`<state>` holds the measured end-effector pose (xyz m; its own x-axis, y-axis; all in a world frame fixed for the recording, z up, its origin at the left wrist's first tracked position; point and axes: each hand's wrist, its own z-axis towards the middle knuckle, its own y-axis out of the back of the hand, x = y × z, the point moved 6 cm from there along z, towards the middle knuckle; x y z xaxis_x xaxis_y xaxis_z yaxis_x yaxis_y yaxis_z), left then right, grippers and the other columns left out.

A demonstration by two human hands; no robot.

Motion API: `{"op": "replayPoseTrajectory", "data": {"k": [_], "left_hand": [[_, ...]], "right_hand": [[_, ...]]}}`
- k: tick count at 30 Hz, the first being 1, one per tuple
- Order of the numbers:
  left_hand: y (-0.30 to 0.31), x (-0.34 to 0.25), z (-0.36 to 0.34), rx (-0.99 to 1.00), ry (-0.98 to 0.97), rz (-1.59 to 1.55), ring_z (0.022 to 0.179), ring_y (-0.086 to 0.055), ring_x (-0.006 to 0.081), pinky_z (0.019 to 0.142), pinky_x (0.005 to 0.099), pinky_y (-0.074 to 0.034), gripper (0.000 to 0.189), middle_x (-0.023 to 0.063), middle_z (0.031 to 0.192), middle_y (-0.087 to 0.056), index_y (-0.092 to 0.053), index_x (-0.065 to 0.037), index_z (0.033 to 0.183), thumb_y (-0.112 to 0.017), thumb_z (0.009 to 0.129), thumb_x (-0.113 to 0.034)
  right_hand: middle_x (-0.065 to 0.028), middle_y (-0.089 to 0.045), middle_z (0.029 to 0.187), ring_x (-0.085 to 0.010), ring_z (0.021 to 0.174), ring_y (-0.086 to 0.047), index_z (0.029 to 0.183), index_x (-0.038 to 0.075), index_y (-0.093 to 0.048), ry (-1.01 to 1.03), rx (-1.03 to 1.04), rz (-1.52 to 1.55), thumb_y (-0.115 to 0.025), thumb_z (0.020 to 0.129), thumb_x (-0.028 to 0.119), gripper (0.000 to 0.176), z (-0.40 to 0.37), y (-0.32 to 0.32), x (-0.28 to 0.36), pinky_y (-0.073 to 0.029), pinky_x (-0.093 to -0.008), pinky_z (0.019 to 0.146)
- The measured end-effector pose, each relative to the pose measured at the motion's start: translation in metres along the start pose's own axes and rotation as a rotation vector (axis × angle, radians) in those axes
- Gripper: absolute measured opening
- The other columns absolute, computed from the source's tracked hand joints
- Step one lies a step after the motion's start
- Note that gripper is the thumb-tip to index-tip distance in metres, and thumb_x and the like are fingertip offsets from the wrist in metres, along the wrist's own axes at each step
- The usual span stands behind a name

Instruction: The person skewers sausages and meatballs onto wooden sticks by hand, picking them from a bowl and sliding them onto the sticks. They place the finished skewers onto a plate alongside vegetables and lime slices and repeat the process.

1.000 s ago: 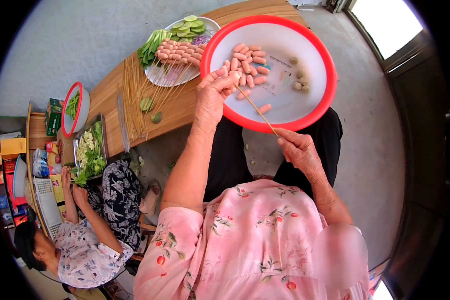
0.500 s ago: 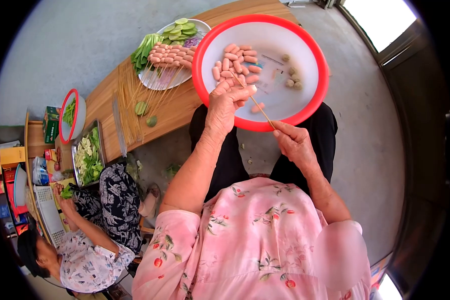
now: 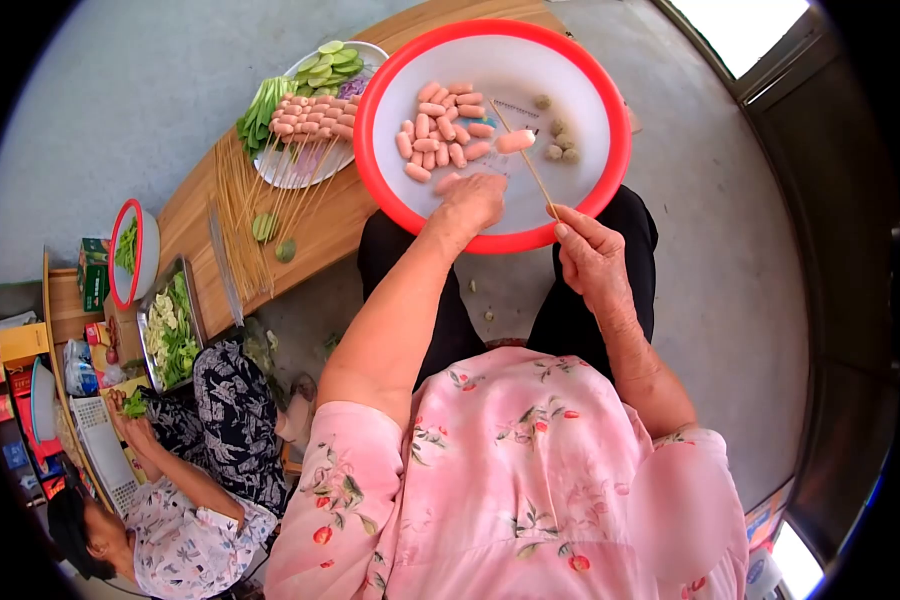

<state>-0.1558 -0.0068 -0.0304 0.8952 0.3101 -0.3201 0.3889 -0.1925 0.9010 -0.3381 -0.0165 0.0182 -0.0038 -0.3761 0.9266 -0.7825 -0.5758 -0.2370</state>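
Note:
My right hand pinches the lower end of a thin wooden skewer, which slants up and left over the white basin with the red rim. One small pink sausage is threaded crosswise near the skewer's upper part. Low in the basin, my left hand is closed at a slightly blurred sausage; its fingertips are partly hidden. Loose sausages lie in a heap above it. Several brownish balls rest at the basin's right side.
On the wooden table, an oval plate carries skewered sausages, greens and cucumber slices. Bare skewers lie beside it. Farther left are a tray of vegetables, a red-rimmed basket and a seated person holding greens.
My left hand has left the skewer and moved down to the loose sausages. The threaded sausage now shows uncovered. My right hand still holds the skewer, and the whole view has shifted slightly.

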Motion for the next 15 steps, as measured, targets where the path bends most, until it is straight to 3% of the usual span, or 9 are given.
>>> {"op": "replayPoseTrajectory", "data": {"k": [1,4,7,11,13,14,15], "left_hand": [[-0.008,0.000,0.004,0.107,0.046,0.043,0.099,-0.059,0.0312,0.082,0.0421,-0.045,0.023,0.0167,0.097,-0.064,-0.061,-0.003,0.093,-0.057,0.081,-0.022],[-0.020,-0.003,0.009,0.170,0.046,0.108,0.100,-0.059,0.0308,0.082,0.0408,-0.045,0.017,0.0152,0.100,-0.064,-0.060,-0.005,0.093,-0.055,0.081,-0.016],[-0.011,-0.009,0.005,0.177,0.020,0.071,0.101,-0.060,0.0326,0.084,0.0424,-0.048,0.019,0.0180,0.103,-0.064,-0.064,-0.005,0.094,-0.053,0.079,-0.005],[-0.010,0.000,0.008,0.129,0.027,0.026,0.094,-0.061,0.0345,0.080,0.0415,-0.050,0.017,0.0193,0.100,-0.064,-0.063,-0.003,0.092,-0.055,0.078,-0.007],[0.016,0.018,0.011,-0.214,0.085,-0.479,0.081,-0.062,0.0173,0.072,0.0305,-0.049,0.021,0.0043,0.085,-0.062,-0.061,-0.008,0.100,-0.058,0.080,-0.010],[0.018,0.025,0.008,-0.217,0.085,-0.474,0.081,-0.062,0.0173,0.072,0.0305,-0.049,0.021,0.0043,0.085,-0.062,-0.061,-0.008,0.100,-0.058,0.080,-0.010],[0.039,0.022,-0.011,-0.193,0.160,-0.939,0.078,-0.061,0.0140,0.069,0.0277,-0.049,0.021,0.0018,0.082,-0.060,-0.060,-0.007,0.101,-0.059,0.080,-0.011]], "right_hand": [[0.0066,-0.043,0.055,-0.0023,0.041,-0.035,0.113,0.000,-0.062,0.003,-0.001,0.000,-0.057,0.091,0.010,0.025,0.000,0.000,0.000,-0.025,-0.0190,0.037],[0.0064,-0.044,0.054,-0.0024,0.041,-0.035,0.112,0.000,-0.062,-0.003,-0.019,-0.008,-0.057,0.091,0.010,0.025,-0.004,0.002,0.003,-0.025,-0.0190,0.037],[0.0063,-0.044,0.054,-0.0025,0.041,-0.035,0.112,-0.001,-0.062,0.004,-0.011,0.008,-0.057,0.091,0.010,0.025,-0.002,0.002,0.002,-0.025,-0.0191,0.036],[0.0058,-0.044,0.054,-0.0026,0.040,-0.035,0.113,-0.001,-0.062,-0.002,-0.021,0.015,-0.056,0.091,0.010,0.025,-0.004,0.004,0.003,-0.025,-0.0191,0.036],[0.0055,-0.044,0.054,-0.0026,0.040,-0.035,0.113,-0.001,-0.061,0.000,-0.017,0.019,-0.056,0.091,0.010,0.025,-0.003,0.003,0.003,-0.025,-0.0190,0.036],[0.0053,-0.042,0.053,-0.0028,0.040,-0.034,0.115,-0.001,-0.061,-0.001,0.000,0.011,-0.056,0.091,0.010,0.026,-0.003,0.003,0.003,-0.024,-0.0191,0.035],[0.0051,-0.041,0.052,-0.0029,0.039,-0.033,0.116,-0.001,-0.060,-0.001,0.016,0.003,-0.056,0.091,0.011,0.027,-0.004,0.003,0.003,-0.023,-0.0192,0.034]]}}
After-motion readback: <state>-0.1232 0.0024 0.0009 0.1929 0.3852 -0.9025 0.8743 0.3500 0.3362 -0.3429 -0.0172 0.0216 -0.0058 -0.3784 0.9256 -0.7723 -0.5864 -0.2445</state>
